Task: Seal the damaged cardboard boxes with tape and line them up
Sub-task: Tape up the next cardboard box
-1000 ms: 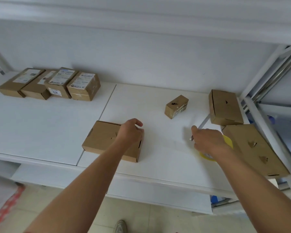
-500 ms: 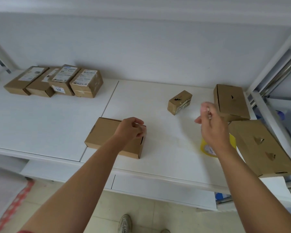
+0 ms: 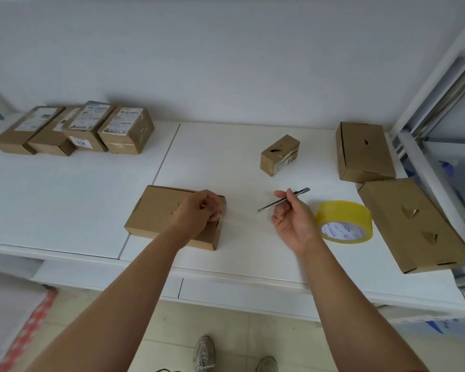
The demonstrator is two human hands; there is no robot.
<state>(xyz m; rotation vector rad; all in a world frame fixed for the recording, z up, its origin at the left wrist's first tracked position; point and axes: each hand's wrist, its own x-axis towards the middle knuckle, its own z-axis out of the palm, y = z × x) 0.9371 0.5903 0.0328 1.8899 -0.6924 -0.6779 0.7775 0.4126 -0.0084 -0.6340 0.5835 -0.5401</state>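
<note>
Head view of a white surface (image 3: 65,197) with a person's two bare arms reaching in from below. The landmark is the flat cardboard box (image 3: 161,213) lying near the front edge, just right of the seam between the two panels; a small tear shows in its top face. The left hand (image 3: 199,213) rests on the right end of this box, its fingers curled and pinching the end of a strip of clear tape (image 3: 242,214), which stretches faintly to the right of the box above the surface. The right hand (image 3: 293,218), to the right of the box and apart from it, is turned palm up, with thumb and forefinger gripping a slim utility knife (image 3: 285,200); the knife's tip points down-left toward the tape strip. Just beyond that hand, further right of the box, a yellow tape roll (image 3: 344,221) lies on its side. Behind and to the right of the box stands a small box (image 3: 279,154) with a ragged hole in its top. Far right of the box lie two larger boxes: a rear damaged box (image 3: 364,151) and a front damaged box (image 3: 414,224), each with torn holes. Far left and behind the box, four labelled boxes (image 3: 75,130) stand packed side by side against the wall. Below the box, on the floor, two shoes (image 3: 204,355) are visible.
</note>
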